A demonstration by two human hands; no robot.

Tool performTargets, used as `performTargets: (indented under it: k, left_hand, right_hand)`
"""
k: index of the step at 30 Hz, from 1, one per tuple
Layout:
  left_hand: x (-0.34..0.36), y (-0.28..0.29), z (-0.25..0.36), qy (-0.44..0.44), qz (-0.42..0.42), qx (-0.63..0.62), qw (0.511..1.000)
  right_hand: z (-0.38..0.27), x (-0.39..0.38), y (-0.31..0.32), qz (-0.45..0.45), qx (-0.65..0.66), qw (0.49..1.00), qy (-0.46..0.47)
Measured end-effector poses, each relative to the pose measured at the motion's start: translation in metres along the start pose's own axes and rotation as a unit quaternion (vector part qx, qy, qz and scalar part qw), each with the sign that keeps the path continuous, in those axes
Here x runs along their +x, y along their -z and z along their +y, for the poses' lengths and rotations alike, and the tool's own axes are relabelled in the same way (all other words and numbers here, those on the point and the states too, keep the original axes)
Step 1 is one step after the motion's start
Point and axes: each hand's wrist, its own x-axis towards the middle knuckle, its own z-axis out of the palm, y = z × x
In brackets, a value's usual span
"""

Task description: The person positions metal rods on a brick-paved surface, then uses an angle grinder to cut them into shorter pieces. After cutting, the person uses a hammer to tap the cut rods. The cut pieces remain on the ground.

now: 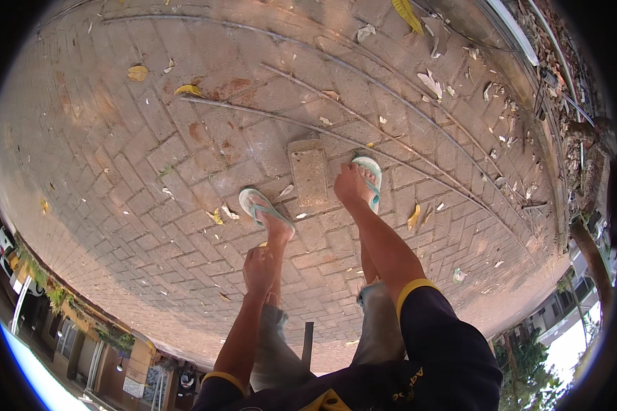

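Note:
My left hand (259, 270) hangs over my left lower leg, its fingers curled; anything inside them is hidden. My right hand (349, 183) hangs over my right foot, which wears a pale green flip-flop (373, 195), with its fingers bent and their inner side out of sight. My left foot stands in a matching flip-flop (248, 198). A rough rectangular concrete block (307, 171) lies on the brick paving (158, 205) between and just beyond my feet.
Several long thin rods (223, 104) lie across the paving beyond the block, among fallen leaves (406, 14). At the right runs a curb (548, 164) with a branch (583, 243) and debris beside it. Plants (55, 294) and buildings line the far lower-left rim.

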Motion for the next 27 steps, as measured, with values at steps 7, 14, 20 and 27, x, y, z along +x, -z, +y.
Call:
performTargets:
  k: [7,14,20,27]
  left_hand:
    - [0.253,-0.027,0.027,-0.198,0.084,0.183,0.959]
    - [0.396,-0.028,0.019,-0.288,0.096,0.344,0.889]
    - [0.422,-0.004,0.016,-0.361,0.074,0.359,0.858]
    - [0.428,-0.014,-0.005,-0.285,0.126,0.44,0.842]
  right_hand:
    - [0.091,0.072,0.058,0.055,-0.142,0.975,0.161]
    - [0.142,0.101,-0.008,0.175,-0.004,0.968,0.182]
    - [0.16,0.105,-0.018,0.19,0.03,0.954,0.231]
    - [0.217,0.098,-0.019,0.276,-0.011,0.956,0.097]
